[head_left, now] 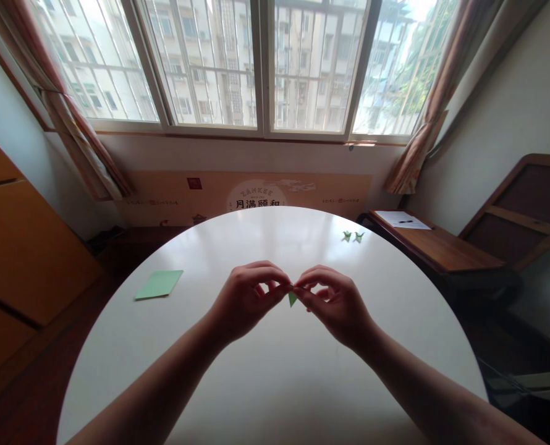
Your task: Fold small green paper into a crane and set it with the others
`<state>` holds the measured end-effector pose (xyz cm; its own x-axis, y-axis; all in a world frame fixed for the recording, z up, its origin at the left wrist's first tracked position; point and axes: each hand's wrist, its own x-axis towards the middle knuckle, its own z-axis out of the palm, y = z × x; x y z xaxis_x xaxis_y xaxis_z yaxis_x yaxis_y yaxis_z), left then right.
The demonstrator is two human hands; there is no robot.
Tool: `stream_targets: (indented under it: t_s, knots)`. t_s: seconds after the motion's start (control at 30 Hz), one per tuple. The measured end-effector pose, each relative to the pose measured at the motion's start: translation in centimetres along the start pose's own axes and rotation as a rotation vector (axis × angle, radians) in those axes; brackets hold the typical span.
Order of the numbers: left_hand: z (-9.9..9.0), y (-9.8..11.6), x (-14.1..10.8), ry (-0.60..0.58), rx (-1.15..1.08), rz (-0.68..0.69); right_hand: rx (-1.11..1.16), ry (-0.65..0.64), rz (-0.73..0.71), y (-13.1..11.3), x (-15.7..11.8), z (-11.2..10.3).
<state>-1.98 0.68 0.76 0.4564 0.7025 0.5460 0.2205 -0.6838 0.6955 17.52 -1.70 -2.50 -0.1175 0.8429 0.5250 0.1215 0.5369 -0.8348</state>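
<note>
Over the middle of the white round table, a small folded piece of green paper is pinched between both hands. My left hand closes thumb and forefinger on its left side. On its right side, my right hand grips it the same way, with the fingertips of both hands nearly touching. A pointed green tip hangs below the fingers; the upper part of the paper is hidden by them. To the left lies a stack of green square paper. Two small folded green paper figures stand at the far right.
Beyond the table's right edge is a wooden bench bearing a white sheet with a dark pen on it. A wooden cabinet stands at the left. Barred windows and tied curtains are at the back.
</note>
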Motion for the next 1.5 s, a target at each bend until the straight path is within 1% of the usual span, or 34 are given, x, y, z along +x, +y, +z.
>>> stream_targets:
  t_s: [0.17,0.27,0.37,0.47,0.7,0.83,0.93,1.03,1.17,1.23,1.33,1.37,1.43,1.5]
  knots:
    - [0.2,-0.1,0.1,0.046,-0.017,-0.008,-0.006,0.03,-0.005,-0.3,0.0,0.0]
    - [0.6,0.0,0.0,0.104,-0.08,-0.044,0.026,0.069,-0.022,-0.7,-0.3,0.2]
    - [1.1,0.3,-0.1,0.151,-0.145,-0.051,0.054,0.102,-0.04,-1.0,-0.4,0.4]
    - [1.3,0.5,-0.2,0.152,-0.165,-0.05,0.044,0.116,-0.048,-0.9,-0.4,0.3]
    - [1.3,0.3,-0.2,0.147,-0.094,-0.027,-0.003,0.082,-0.067,-0.5,-0.3,0.0]
    - [1.7,0.3,-0.3,0.173,-0.174,-0.059,-0.007,0.104,-0.068,-0.8,-0.5,0.1]
    - [2.2,0.4,-0.4,0.215,-0.265,-0.075,0.004,0.133,-0.072,-1.1,-0.6,0.2]
    - [2.8,0.4,-0.5,0.253,-0.332,-0.134,-0.003,0.156,-0.073,-1.1,-0.5,0.2]
    - [3.3,0.1,-0.5,0.257,-0.388,-0.28,-0.037,0.178,-0.079,-0.9,-0.3,0.1]
    - [3.4,-0.1,-0.5,0.203,-0.409,-0.346,-0.048,0.195,-0.084,-0.8,-0.2,0.0]
    - [3.7,-0.2,-0.5,0.064,-0.431,-0.422,-0.081,0.214,-0.088,-0.8,-0.2,0.1]
    - [3.7,-0.2,-0.5,0.046,-0.44,-0.436,-0.099,0.216,-0.093,-0.8,-0.2,0.1]
    - [3.7,-0.1,-0.3,0.065,-0.46,-0.454,-0.128,0.203,-0.106,-0.9,-0.3,0.0]
    - [3.4,0.0,-0.2,0.11,-0.466,-0.458,-0.12,0.168,-0.119,-0.9,-0.2,-0.1]
